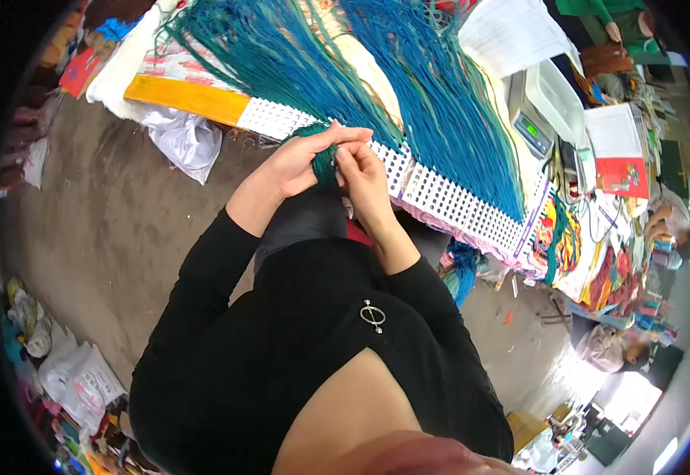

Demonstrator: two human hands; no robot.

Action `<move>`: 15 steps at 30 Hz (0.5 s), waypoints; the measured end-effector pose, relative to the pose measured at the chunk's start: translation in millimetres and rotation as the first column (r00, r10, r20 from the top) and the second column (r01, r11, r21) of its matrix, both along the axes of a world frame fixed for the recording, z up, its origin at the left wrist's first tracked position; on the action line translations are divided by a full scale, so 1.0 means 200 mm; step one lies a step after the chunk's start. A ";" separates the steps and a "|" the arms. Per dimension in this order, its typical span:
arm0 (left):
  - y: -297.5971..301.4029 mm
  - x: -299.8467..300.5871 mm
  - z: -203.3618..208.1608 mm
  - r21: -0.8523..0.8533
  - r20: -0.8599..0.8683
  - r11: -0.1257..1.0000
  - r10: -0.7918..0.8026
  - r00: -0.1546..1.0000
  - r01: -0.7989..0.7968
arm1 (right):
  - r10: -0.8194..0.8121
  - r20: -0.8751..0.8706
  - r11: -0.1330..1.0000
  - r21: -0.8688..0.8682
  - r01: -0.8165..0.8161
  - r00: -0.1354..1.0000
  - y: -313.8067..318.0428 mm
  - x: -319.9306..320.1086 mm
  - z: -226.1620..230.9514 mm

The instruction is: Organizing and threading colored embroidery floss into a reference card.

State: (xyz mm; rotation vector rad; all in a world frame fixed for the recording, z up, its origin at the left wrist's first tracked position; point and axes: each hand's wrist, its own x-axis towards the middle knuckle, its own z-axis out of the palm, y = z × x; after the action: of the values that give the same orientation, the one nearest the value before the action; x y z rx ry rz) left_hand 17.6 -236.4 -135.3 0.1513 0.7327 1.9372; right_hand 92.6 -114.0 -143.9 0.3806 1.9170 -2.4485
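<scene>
My left hand [301,161] and my right hand [363,176] meet at the near edge of a white perforated strip [440,194]. Both pinch a small bunch of teal yarn [323,161] between the fingers. Long teal yarn strands [440,103] hang from the strip's holes and fan out over the table behind it. My black sleeves come up from below.
A yellow and white cloth [190,99] and a white plastic bag [182,138] lie left of the strip. A digital scale [531,127], a white tray [563,99], papers and colourful woven pieces [559,233] crowd the right. Bags [76,380] sit on the brown floor at lower left.
</scene>
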 end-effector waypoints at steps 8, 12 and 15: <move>-0.04 -0.02 0.00 0.144 0.135 0.989 0.024 0.990 -0.043 | -0.046 0.023 0.985 -0.168 0.049 0.999 0.02 0.01 0.03; -0.03 -0.03 0.05 0.089 0.127 0.993 0.067 0.990 -0.079 | 0.006 0.056 0.979 -0.204 0.005 0.998 0.05 0.01 0.07; -0.01 -0.03 0.09 -0.129 -0.010 0.957 0.260 0.966 -0.259 | 0.112 0.113 0.990 0.067 -0.120 0.987 0.10 0.00 0.10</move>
State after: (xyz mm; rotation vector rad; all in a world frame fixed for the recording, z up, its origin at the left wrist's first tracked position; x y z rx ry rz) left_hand 10.7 -238.5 -116.5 -0.0337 0.9075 2.1286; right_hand 93.2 -94.5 -122.9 0.3838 1.9313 -2.2416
